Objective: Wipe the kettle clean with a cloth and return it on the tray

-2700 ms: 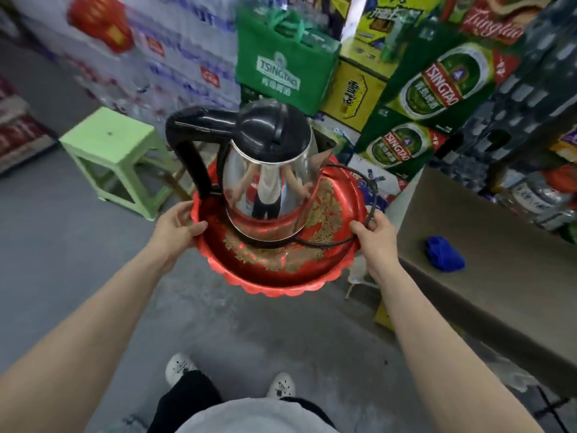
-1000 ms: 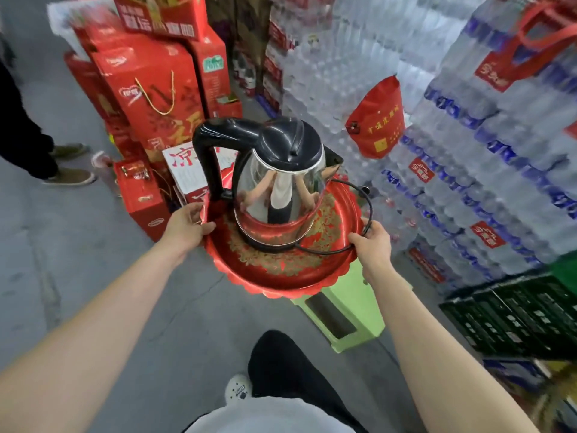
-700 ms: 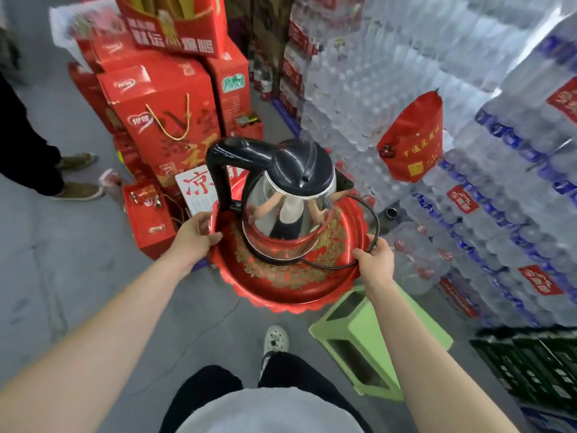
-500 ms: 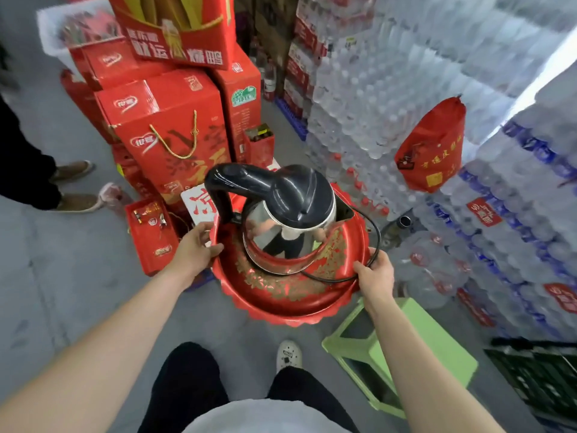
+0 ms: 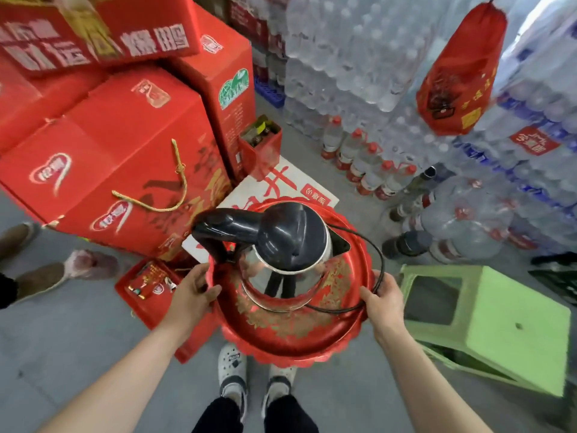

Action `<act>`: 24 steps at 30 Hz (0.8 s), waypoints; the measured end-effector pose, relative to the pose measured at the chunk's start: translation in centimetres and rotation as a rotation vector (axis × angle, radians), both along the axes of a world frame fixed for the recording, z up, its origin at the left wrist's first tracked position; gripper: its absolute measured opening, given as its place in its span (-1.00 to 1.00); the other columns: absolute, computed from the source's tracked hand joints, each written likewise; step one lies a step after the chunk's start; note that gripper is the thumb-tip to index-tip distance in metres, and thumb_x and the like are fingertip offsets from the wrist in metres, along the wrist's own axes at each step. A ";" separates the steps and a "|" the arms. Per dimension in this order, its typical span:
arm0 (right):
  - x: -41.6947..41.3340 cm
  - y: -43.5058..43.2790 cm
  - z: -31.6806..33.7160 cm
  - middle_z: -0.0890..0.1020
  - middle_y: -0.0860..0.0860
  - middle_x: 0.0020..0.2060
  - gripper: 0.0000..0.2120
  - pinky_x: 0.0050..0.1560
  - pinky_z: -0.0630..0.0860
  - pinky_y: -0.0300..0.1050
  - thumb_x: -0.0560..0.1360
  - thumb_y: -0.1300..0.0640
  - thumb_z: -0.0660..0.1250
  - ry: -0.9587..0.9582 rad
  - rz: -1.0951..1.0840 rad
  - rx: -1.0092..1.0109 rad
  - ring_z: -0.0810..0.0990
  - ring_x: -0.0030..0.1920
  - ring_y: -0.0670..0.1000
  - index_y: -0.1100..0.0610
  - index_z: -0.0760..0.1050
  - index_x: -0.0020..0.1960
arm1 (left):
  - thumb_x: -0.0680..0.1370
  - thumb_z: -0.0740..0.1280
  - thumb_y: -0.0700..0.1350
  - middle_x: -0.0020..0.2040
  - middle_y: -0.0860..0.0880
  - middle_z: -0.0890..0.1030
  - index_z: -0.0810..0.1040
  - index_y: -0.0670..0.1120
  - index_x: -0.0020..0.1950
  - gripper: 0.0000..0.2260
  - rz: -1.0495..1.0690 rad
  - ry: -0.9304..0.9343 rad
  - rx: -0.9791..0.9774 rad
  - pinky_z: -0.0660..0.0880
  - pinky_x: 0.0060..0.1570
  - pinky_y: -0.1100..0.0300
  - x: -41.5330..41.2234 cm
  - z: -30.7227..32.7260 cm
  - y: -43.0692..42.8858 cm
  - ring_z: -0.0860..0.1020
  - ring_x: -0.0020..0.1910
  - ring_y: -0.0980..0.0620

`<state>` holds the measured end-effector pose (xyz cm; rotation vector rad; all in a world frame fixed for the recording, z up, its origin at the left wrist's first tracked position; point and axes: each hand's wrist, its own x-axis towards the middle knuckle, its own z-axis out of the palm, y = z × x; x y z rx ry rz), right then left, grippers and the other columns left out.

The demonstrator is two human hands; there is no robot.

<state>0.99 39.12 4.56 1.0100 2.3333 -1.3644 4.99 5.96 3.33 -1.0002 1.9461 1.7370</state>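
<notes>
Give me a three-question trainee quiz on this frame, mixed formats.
1. True or false: the steel kettle with the black lid and handle stands on the round red tray with gold pattern.
2. Which hand also pins the thin black power cord against the tray rim? A) left hand B) right hand C) neither
3. Fill in: the light green plastic stool sits on the person's ___ side.

Key: 1 true. 2 B. 3 right.
</notes>
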 end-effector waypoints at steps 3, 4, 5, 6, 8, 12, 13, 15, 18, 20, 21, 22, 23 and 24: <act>-2.3 -2.2 -3.7 0.63 -0.07 -0.16 -0.70 -0.06 0.65 0.07 0.48 0.38 0.36 -0.015 0.008 0.011 0.65 -0.13 0.07 0.07 0.52 0.12 | 0.56 0.29 -0.41 0.04 -0.11 0.61 0.46 -0.08 0.33 -0.61 -0.002 -0.016 -0.019 0.49 -0.32 0.22 -2.2 -4.1 -2.3 0.52 -0.15 -0.07; -3.0 -2.8 -5.0 0.64 -0.04 -0.15 -0.70 -0.05 0.66 0.12 0.48 0.36 0.36 -0.020 0.011 0.004 0.67 -0.11 0.11 0.05 0.51 0.11 | 0.56 0.29 -0.39 0.10 -0.10 0.60 0.44 -0.09 0.37 -0.59 -0.012 -0.009 -0.034 0.48 -0.20 0.16 -3.0 -5.3 -2.8 0.53 -0.07 -0.07; -3.7 -3.3 -6.3 0.66 -0.01 -0.13 -0.70 -0.03 0.67 0.19 0.48 0.35 0.37 -0.020 0.010 -0.008 0.68 -0.09 0.15 0.04 0.51 0.11 | 0.56 0.30 -0.39 0.16 -0.11 0.59 0.43 -0.10 0.41 -0.57 -0.011 0.009 -0.055 0.46 -0.10 0.14 -3.6 -6.5 -3.4 0.53 -0.02 -0.06; -4.3 -3.8 -7.5 0.67 0.02 -0.10 -0.70 0.00 0.66 0.21 0.48 0.34 0.37 -0.026 0.012 -0.011 0.69 -0.07 0.16 0.02 0.50 0.11 | 0.56 0.30 -0.38 0.18 -0.13 0.57 0.43 -0.11 0.41 -0.56 -0.013 0.018 -0.083 0.44 -0.06 0.13 -4.3 -7.6 -3.9 0.53 -0.02 -0.06; -5.1 -4.6 -9.4 0.67 0.03 -0.06 -0.71 0.04 0.66 0.16 0.51 0.33 0.37 -0.031 0.010 -0.013 0.68 -0.03 0.13 0.01 0.49 0.11 | 0.55 0.31 -0.38 0.16 -0.20 0.56 0.44 -0.09 0.40 -0.55 -0.016 0.033 -0.133 0.46 -0.03 0.08 -5.3 -9.2 -4.6 0.51 -0.08 -0.06; -5.9 -5.8 -11.5 0.67 0.00 -0.12 -0.71 0.06 0.64 0.08 0.49 0.37 0.38 -0.012 -0.013 -0.027 0.69 -0.06 0.09 0.08 0.48 0.12 | 0.49 0.38 -0.30 0.31 -0.21 0.55 0.45 0.16 0.37 -0.47 -0.027 0.084 -0.231 0.42 0.30 -0.25 -6.6 -12.2 -6.2 0.55 0.20 -0.20; -6.0 -6.1 -11.9 0.67 -0.01 -0.13 -0.71 0.06 0.65 0.08 0.49 0.38 0.38 -0.013 -0.018 -0.046 0.69 -0.09 0.06 0.09 0.48 0.12 | 0.48 0.39 -0.32 0.34 -0.22 0.54 0.45 0.14 0.38 -0.45 -0.030 0.096 -0.245 0.40 0.32 -0.29 -6.8 -13.3 -6.9 0.53 0.27 -0.27; -6.2 -6.6 -12.7 0.68 -0.01 -0.13 -0.71 0.08 0.65 0.11 0.50 0.37 0.39 -0.032 -0.025 -0.070 0.69 -0.10 0.03 0.09 0.48 0.13 | 0.48 0.38 -0.36 0.37 -0.18 0.52 0.46 0.04 0.41 -0.45 -0.047 0.101 -0.278 0.40 0.32 -0.29 -7.5 -14.6 -7.7 0.50 0.32 -0.28; -6.6 -7.3 -13.6 0.67 -0.03 -0.11 -0.72 0.11 0.65 0.11 0.52 0.35 0.40 -0.055 -0.030 -0.078 0.68 -0.09 0.00 0.08 0.47 0.13 | 0.49 0.36 -0.40 0.39 -0.10 0.49 0.46 -0.09 0.43 -0.48 -0.079 0.125 -0.339 0.39 0.36 -0.16 -8.6 -14.2 -7.7 0.48 0.32 -0.12; -6.8 -7.7 -14.1 0.64 -0.06 -0.13 -0.73 0.11 0.64 0.09 0.53 0.35 0.39 -0.069 -0.039 -0.073 0.65 -0.11 -0.01 0.06 0.45 0.11 | 0.50 0.35 -0.39 0.33 -0.08 0.52 0.46 -0.07 0.43 -0.48 -0.088 0.110 -0.342 0.42 0.33 -0.14 -9.0 -14.2 -7.6 0.50 0.26 -0.09; -6.9 -7.9 -14.3 0.63 -0.06 -0.13 -0.73 0.11 0.63 0.09 0.53 0.35 0.39 -0.075 -0.037 -0.058 0.64 -0.12 -0.01 0.06 0.44 0.09 | 0.50 0.35 -0.38 0.32 -0.09 0.54 0.46 -0.05 0.43 -0.48 -0.096 0.105 -0.349 0.44 0.31 -0.15 -9.1 -14.6 -7.7 0.53 0.25 -0.12; -7.0 -8.0 -14.4 0.63 -0.04 -0.13 -0.74 0.10 0.63 0.10 0.53 0.34 0.39 -0.092 -0.031 -0.036 0.64 -0.11 0.01 0.05 0.43 0.08 | 0.51 0.35 -0.38 0.33 -0.11 0.55 0.46 -0.05 0.43 -0.48 -0.112 0.092 -0.364 0.45 0.30 -0.15 -9.2 -14.7 -7.6 0.53 0.25 -0.16; -7.0 -8.1 -14.5 0.63 -0.02 -0.12 -0.75 0.10 0.63 0.12 0.53 0.33 0.39 -0.101 -0.026 -0.019 0.64 -0.10 0.04 0.06 0.42 0.07 | 0.51 0.35 -0.37 0.34 -0.13 0.55 0.45 -0.05 0.44 -0.48 -0.121 0.090 -0.380 0.45 0.30 -0.13 -9.3 -15.0 -7.6 0.53 0.26 -0.17; -7.1 -8.0 -14.5 0.62 -0.02 -0.12 -0.76 0.11 0.63 0.13 0.54 0.31 0.39 -0.116 -0.013 -0.008 0.64 -0.08 0.06 0.06 0.41 0.07 | 0.52 0.35 -0.36 0.34 -0.14 0.54 0.43 -0.04 0.46 -0.47 -0.118 0.077 -0.394 0.45 0.29 -0.13 -9.3 -15.0 -7.5 0.52 0.27 -0.17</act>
